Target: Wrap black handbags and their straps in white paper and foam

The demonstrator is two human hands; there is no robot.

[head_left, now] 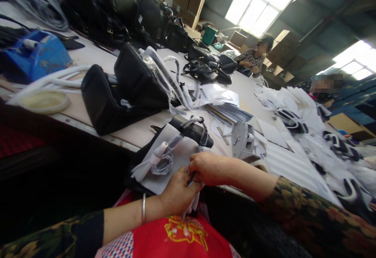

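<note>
A black handbag (190, 130) leans across the table's front edge toward my lap, its handle wrapped in clear plastic. White paper sheeting (188, 148) covers the bag's near face, and a bundled coil of white cord (163, 164) lies on top of it. At the bag's right side my left hand (179, 189) and my right hand (210, 168) meet, both closed with fingers pinched together. A thin dark piece (191, 177) shows between them; the fingers cover most of it, so I cannot tell what it is.
Black bags (138, 78) stand left on the table (132, 130), near a blue tape dispenser (35, 56) and a tape roll (45, 101). A paper stack (226, 103) and a grey dispenser (243, 140) sit right. Wrapped bags (305, 109) and two people are farther off.
</note>
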